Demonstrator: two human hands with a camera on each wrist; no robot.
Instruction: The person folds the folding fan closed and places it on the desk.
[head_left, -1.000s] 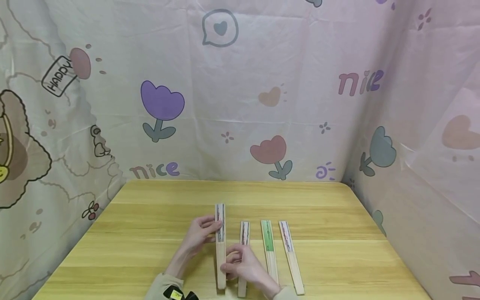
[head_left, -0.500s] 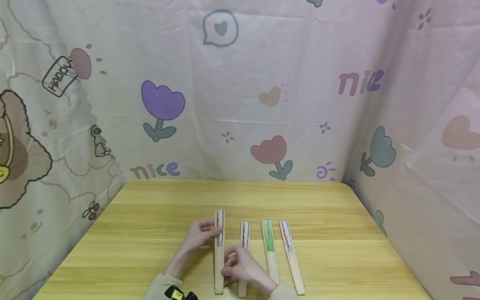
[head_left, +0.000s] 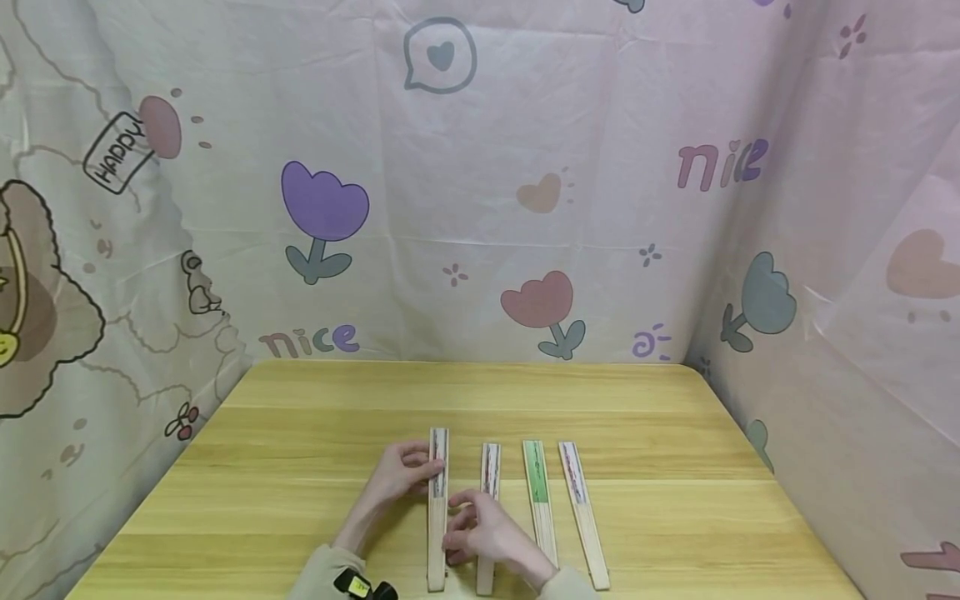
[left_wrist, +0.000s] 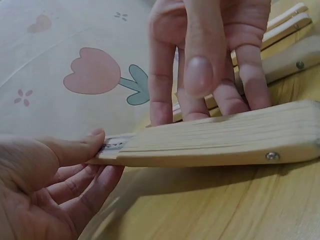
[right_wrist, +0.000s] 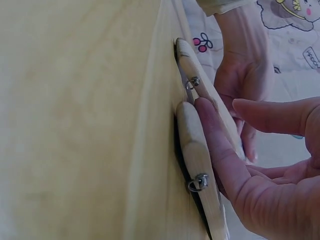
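Note:
In the head view my left hand pinches the upper, patterned part of a closed folding fan between thumb and fingers. Bare pale wood makes up the fan's lower half, and a metal rivet shows near its end in the left wrist view. My right hand is beside the fan's lower half, over a second folding fan. Its fingers reach down along the held fan's far side, with the thumb clear of the wood; whether the fingertips touch it I cannot tell. The right wrist view shows a small metal ring on the second fan.
To the right lie a fan with a green section and a white-patterned fan, slightly slanted. All are on a light wooden table. A printed cloth hangs behind and at both sides.
The held fan has come down and towards me, its lower end now nearer the table's front. My right thumb has come off it, while my left hand keeps its pinch.

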